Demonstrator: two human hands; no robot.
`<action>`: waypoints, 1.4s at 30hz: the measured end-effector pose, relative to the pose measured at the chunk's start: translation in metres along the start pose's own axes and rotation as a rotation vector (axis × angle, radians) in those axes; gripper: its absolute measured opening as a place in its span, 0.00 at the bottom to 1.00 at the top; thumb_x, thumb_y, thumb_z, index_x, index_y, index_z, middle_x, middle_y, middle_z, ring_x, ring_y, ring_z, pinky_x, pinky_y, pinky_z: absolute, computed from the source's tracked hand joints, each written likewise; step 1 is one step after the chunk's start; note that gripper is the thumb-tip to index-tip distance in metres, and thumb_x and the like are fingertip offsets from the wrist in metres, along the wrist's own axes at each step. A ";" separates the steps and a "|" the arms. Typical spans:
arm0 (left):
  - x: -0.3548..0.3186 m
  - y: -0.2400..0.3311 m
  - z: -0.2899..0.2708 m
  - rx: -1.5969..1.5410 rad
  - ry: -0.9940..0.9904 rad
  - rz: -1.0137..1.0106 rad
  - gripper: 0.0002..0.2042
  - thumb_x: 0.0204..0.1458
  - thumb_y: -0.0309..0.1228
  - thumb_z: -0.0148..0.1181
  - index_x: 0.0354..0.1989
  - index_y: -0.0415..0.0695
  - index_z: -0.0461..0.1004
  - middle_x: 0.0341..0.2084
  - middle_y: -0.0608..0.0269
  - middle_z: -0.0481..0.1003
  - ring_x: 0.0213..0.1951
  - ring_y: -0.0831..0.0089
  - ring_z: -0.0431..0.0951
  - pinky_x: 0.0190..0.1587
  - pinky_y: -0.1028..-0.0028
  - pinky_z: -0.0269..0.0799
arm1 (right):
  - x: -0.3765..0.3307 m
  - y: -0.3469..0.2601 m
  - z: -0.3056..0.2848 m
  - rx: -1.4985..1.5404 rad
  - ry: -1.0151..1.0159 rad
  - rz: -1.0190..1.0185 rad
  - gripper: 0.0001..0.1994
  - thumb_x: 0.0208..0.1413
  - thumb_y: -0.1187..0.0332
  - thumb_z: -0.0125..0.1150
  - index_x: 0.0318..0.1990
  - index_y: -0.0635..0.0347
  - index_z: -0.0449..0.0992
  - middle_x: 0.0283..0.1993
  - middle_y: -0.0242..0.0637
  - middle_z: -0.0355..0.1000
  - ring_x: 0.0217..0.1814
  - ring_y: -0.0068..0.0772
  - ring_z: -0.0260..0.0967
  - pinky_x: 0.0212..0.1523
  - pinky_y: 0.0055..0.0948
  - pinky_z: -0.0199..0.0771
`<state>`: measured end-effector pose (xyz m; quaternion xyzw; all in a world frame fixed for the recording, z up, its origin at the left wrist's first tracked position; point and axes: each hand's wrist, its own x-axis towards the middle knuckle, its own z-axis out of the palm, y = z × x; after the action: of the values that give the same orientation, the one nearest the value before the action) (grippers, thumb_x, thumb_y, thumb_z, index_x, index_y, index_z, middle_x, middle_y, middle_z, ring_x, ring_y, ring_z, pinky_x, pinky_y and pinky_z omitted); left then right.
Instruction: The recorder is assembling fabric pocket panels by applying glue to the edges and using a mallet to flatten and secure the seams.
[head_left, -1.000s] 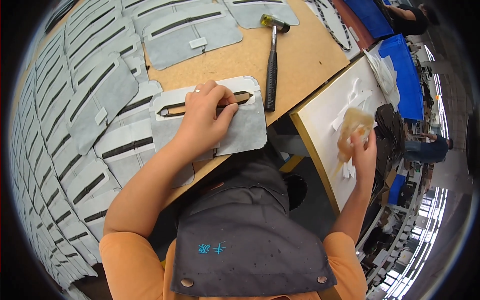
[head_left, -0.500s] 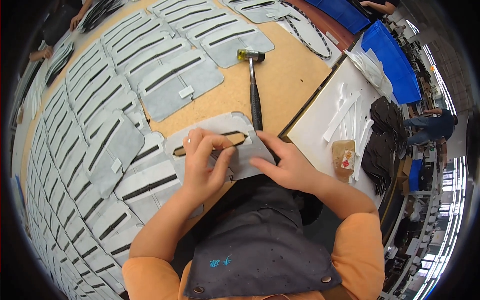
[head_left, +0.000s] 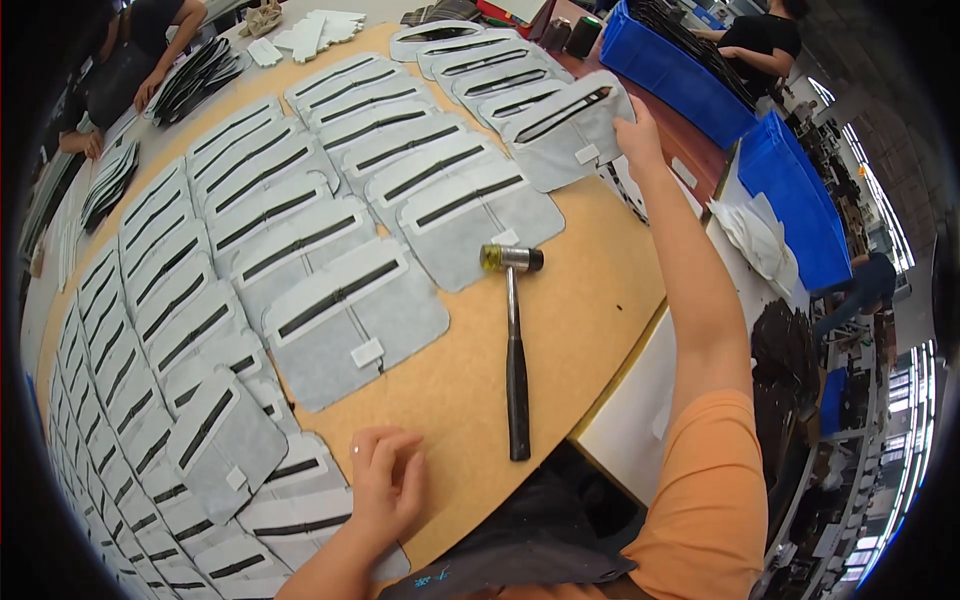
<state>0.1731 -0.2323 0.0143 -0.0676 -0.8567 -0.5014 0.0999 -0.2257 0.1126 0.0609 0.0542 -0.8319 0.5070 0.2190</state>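
Note:
At the far side of the table, my right hand (head_left: 638,138) grips the right edge of a grey fabric panel (head_left: 568,135) with a dark slot. The panel is tilted over the far end of a row of similar panels (head_left: 505,82). My left hand (head_left: 385,482) rests low over the near table edge, fingers loosely curled with the thumb apart, and nothing in it. Between the hands lies a mallet (head_left: 515,350) with a black handle and a yellow-and-black head. A grey panel with a white tag (head_left: 357,310) lies beyond my left hand.
Overlapping rows of grey panels (head_left: 150,330) cover the left of the tan table (head_left: 590,290). Blue bins (head_left: 790,200) stand at the right, near crumpled white material (head_left: 755,240). Two other people are near the far edges, one by stacked dark pieces (head_left: 195,80).
My right hand has carried the panel from in front of me to the far row. My left hand has let go of it and moved down. The view has shifted forward.

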 end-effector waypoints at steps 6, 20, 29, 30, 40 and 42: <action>0.002 0.000 0.003 0.032 -0.061 -0.034 0.11 0.45 0.21 0.60 0.39 0.42 0.73 0.34 0.55 0.70 0.38 0.60 0.68 0.40 0.66 0.62 | 0.037 0.066 0.017 -0.155 0.162 0.101 0.24 0.47 0.76 0.51 0.56 0.58 0.70 0.54 0.50 0.69 0.57 0.43 0.66 0.59 0.35 0.63; -0.001 0.005 0.011 0.125 -0.053 0.256 0.12 0.45 0.21 0.60 0.40 0.44 0.73 0.35 0.59 0.71 0.40 0.59 0.69 0.44 0.63 0.61 | -0.138 -0.058 0.033 -0.759 -0.810 -0.423 0.11 0.54 0.76 0.54 0.45 0.58 0.75 0.44 0.42 0.74 0.47 0.47 0.71 0.47 0.37 0.71; -0.003 0.008 0.023 0.211 -0.060 0.392 0.11 0.48 0.23 0.58 0.41 0.45 0.72 0.37 0.61 0.71 0.44 0.62 0.69 0.48 0.63 0.60 | -0.146 -0.054 0.029 -0.759 -0.719 -0.564 0.09 0.49 0.78 0.51 0.38 0.58 0.74 0.41 0.42 0.74 0.43 0.50 0.71 0.43 0.42 0.71; -0.002 0.007 0.024 0.219 -0.054 0.413 0.11 0.48 0.23 0.58 0.41 0.45 0.72 0.37 0.61 0.71 0.44 0.62 0.69 0.48 0.63 0.60 | -0.144 -0.055 0.029 -0.802 -0.752 -0.562 0.08 0.49 0.78 0.52 0.37 0.58 0.74 0.40 0.42 0.74 0.43 0.50 0.71 0.43 0.42 0.71; -0.004 0.007 0.026 0.265 -0.096 0.484 0.11 0.49 0.24 0.57 0.42 0.46 0.72 0.37 0.62 0.72 0.44 0.62 0.70 0.49 0.64 0.61 | -0.156 -0.039 0.042 -0.928 -0.419 -0.809 0.05 0.47 0.75 0.54 0.33 0.56 0.73 0.36 0.36 0.74 0.44 0.37 0.71 0.49 0.34 0.67; -0.003 0.006 0.023 0.281 -0.109 0.483 0.11 0.49 0.24 0.57 0.42 0.46 0.72 0.37 0.62 0.72 0.44 0.62 0.70 0.49 0.64 0.61 | -0.144 -0.042 0.046 -0.921 -0.268 -0.817 0.05 0.47 0.74 0.54 0.32 0.56 0.73 0.36 0.37 0.74 0.44 0.38 0.71 0.49 0.35 0.67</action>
<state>0.1751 -0.2090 0.0076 -0.2818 -0.8811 -0.3351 0.1788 -0.0977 0.0331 0.0173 0.3308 -0.8973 -0.0391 0.2897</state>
